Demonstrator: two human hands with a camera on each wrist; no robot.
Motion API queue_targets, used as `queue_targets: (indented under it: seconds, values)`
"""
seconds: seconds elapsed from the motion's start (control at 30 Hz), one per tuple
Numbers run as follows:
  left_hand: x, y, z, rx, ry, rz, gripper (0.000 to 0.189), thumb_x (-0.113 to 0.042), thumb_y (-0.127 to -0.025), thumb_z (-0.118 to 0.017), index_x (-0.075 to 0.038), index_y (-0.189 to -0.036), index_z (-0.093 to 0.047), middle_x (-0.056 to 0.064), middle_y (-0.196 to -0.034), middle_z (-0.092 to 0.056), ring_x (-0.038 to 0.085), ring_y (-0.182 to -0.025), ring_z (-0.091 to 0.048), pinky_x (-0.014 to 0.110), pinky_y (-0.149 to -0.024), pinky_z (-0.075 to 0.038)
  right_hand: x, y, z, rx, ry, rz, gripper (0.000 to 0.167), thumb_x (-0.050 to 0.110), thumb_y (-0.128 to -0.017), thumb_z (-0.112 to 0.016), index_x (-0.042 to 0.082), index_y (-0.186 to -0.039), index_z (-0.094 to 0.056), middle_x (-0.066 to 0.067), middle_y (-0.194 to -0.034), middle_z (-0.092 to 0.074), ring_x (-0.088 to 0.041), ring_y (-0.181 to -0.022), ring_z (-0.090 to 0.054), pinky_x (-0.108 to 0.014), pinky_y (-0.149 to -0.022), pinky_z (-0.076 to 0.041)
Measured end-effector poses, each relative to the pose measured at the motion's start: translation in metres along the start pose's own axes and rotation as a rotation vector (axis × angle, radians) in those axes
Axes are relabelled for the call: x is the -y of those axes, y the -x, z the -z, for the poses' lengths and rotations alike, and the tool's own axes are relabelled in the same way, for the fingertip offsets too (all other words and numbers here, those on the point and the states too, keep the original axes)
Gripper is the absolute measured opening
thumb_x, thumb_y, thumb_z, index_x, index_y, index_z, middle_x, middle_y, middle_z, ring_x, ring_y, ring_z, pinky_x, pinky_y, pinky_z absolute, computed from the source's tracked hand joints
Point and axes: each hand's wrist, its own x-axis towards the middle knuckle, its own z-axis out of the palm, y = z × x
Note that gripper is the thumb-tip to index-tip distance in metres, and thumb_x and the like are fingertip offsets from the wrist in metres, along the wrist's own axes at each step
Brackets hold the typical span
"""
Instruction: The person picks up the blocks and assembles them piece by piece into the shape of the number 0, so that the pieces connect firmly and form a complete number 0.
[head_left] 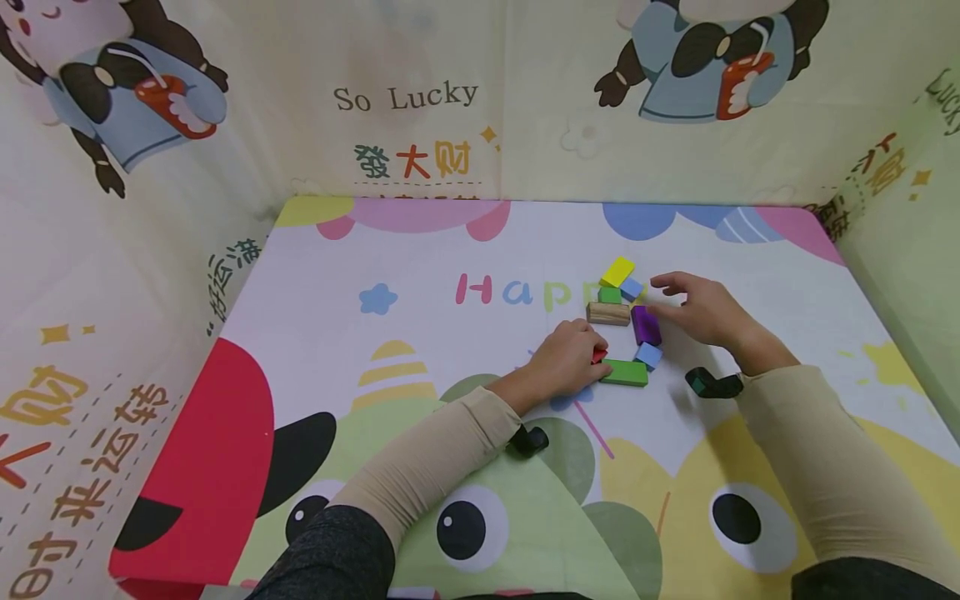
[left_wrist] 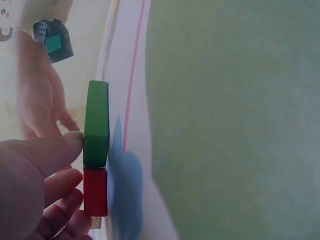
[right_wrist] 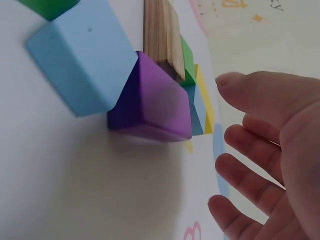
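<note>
Pale printed cloth (head_left: 420, 50) walls in a tabletop (head_left: 322, 367) covered with cartoon animals and coloured letters. From the head, a bent chain of blocks lies between the two hands: yellow block (head_left: 617, 272), upper blue block (head_left: 632, 289), small green block (head_left: 610, 295), wooden block (head_left: 608, 313), purple block (head_left: 646, 326), lower blue block (head_left: 648, 357), long green block (head_left: 625, 373) and red block (head_left: 598, 356). The left hand (head_left: 566, 354) is at the red end and covers most of that block; the right hand (head_left: 701, 310) is beside the purple and upper blue blocks.

At the left wrist, the red block shows plainly, end to end with the long green one. The thumb touches the green, while the bent fingers reach the red; whether they pinch it, I cannot tell. The right hand appears behind.

At the right wrist, neither the left hand nor the red block shows. What does show is a gap: the right hand is spread loosely, thumb apart from the fingers, holding nothing, near the yellow block and clear of the purple one
</note>
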Motion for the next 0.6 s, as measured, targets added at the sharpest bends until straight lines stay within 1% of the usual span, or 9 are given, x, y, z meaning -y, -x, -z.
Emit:
queue_targets:
  seconds: [0.1,0.27,0.47,0.6]
  values:
    - [0.000,0.000,0.000,0.004,0.006,0.005,0.039,-0.040,-0.096,-0.068,-0.016,-0.125,-0.071,0.001,-0.119,-0.061,0.016,-0.100,-0.051,0.021,-0.079,-0.042,0.002,-0.006,0.000,-0.013,0.002,-0.002,0.057,0.034,-0.097,-0.063,0.001,-0.142,-0.049,-0.032,-0.135,-0.050,-0.053,-0.119,-0.048,-0.064,-0.095,-0.042]
    - [-0.001,0.000,0.001,0.021,0.020,0.019,0.039,-0.040,-0.095,-0.068,-0.016,-0.126,-0.071,0.001,-0.118,-0.060,0.015,-0.100,-0.050,0.020,-0.078,-0.042,0.006,-0.015,-0.001,-0.014,0.025,-0.016,0.058,0.036,-0.098,-0.063,0.001,-0.142,-0.049,-0.032,-0.135,-0.050,-0.052,-0.121,-0.046,-0.064,-0.096,-0.041]
    - [0.000,0.000,0.002,0.023,0.019,0.020,0.039,-0.041,-0.095,-0.068,-0.016,-0.126,-0.070,0.000,-0.117,-0.060,0.015,-0.099,-0.050,0.020,-0.078,-0.041,0.011,-0.025,-0.001,0.005,0.013,-0.047,0.056,0.033,-0.099,-0.060,0.002,-0.144,-0.047,-0.031,-0.137,-0.048,-0.050,-0.124,-0.043,-0.064,-0.099,-0.039]
    - [0.001,-0.001,0.001,0.020,0.015,0.017,0.039,-0.040,-0.095,-0.068,-0.016,-0.125,-0.071,0.000,-0.116,-0.060,0.015,-0.099,-0.050,0.020,-0.078,-0.042,0.013,-0.030,-0.002,0.015,0.015,-0.061,0.055,0.032,-0.099,-0.059,0.002,-0.144,-0.047,-0.030,-0.138,-0.049,-0.049,-0.125,-0.044,-0.064,-0.100,-0.037]
